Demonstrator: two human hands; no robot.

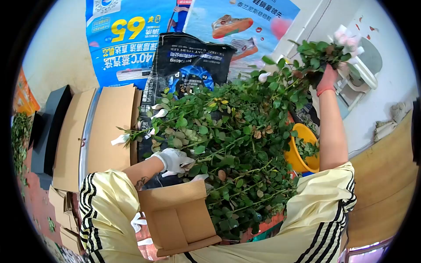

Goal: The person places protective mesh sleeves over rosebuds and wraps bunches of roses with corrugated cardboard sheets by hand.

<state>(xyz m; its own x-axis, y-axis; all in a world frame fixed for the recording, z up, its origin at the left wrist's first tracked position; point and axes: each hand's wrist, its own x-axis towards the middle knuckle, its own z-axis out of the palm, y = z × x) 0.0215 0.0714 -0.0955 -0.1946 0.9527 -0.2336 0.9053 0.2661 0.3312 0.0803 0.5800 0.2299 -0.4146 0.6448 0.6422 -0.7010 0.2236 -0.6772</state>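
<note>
My right hand point(327, 81), in a reddish glove with a dark palm, is raised at the upper right. It grips a bunch of leafy rose stems point(319, 55) whose buds wear pale pink and white covers. My left hand point(174, 161), in a white glove, is low at the left edge of a large heap of green rose stems point(239, 147). Its fingers are curled in among the leaves, and what they hold is hidden. White-covered buds point(159, 114) stick out on the heap's left side. A bent piece of corrugated cardboard point(177, 221) lies in front of my body.
An orange-yellow bucket point(293, 154) with leaves inside stands right of the heap. Behind the heap is a black printed sack point(193, 57). Cardboard sheets point(112, 129) stand at the left, beside a dark block point(51, 129). A white fan point(362, 72) is near the right wall.
</note>
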